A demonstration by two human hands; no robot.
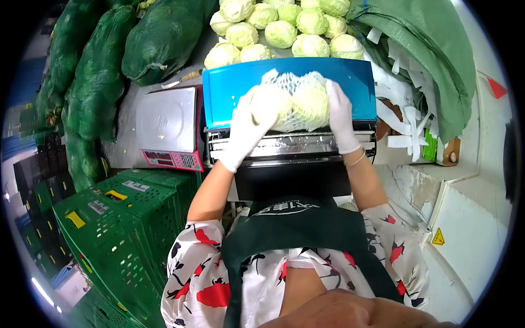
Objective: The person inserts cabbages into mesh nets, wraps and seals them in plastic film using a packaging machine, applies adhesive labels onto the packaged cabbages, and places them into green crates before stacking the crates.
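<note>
Two pale green cabbages (310, 105) sit side by side, partly covered by a white foam net (289, 83). They are above the blue top (350, 79) of a machine with a shiny film-covered strip (295, 146) along its front. My left hand (249, 124), in a white glove, curls around the left cabbage and hides part of it. On the other side, my right hand (340, 117), also gloved, presses its fingers against the right cabbage. Whether the cabbages touch the blue surface cannot be made out.
Several loose cabbages (280, 34) lie behind the machine. A scale (167, 123) and a wooden-handled knife (188, 76) are to the left, near large green-netted sacks (161, 41). Green crates (115, 218) stand at lower left. White foam strips (407, 128) hang at right beside a green sack (437, 60).
</note>
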